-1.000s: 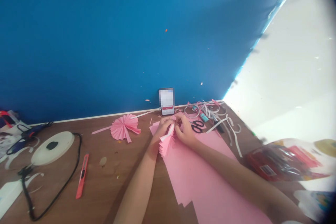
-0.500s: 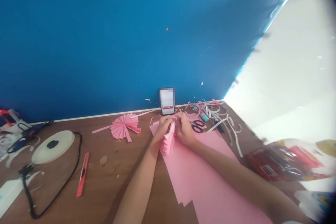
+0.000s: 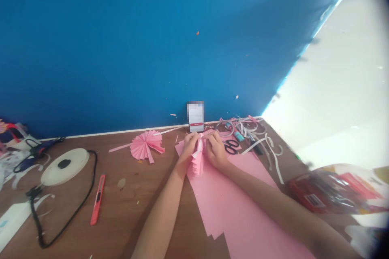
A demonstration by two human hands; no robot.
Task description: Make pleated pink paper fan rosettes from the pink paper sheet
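Both hands meet over a stack of pink paper sheets (image 3: 240,206) on the brown table. My left hand (image 3: 190,145) and my right hand (image 3: 216,150) pinch the top of a pleated pink paper strip (image 3: 198,161), which hangs down between them like a folded fan. The fingers of both hands are closed around its upper end. A finished pink paper fan (image 3: 146,146) lies to the left. Black scissors (image 3: 231,145) lie just right of my right hand.
A phone (image 3: 195,116) leans on the blue wall behind the hands. White paper strips (image 3: 258,137) tangle at the right. A red utility knife (image 3: 97,198), white round disc (image 3: 64,166), black cable (image 3: 69,218) and glue gun (image 3: 39,149) lie left. A plastic package (image 3: 328,192) sits at the right edge.
The pleated strip has been squeezed narrower between the hands, which moved slightly closer together. The camera view shifted a little.
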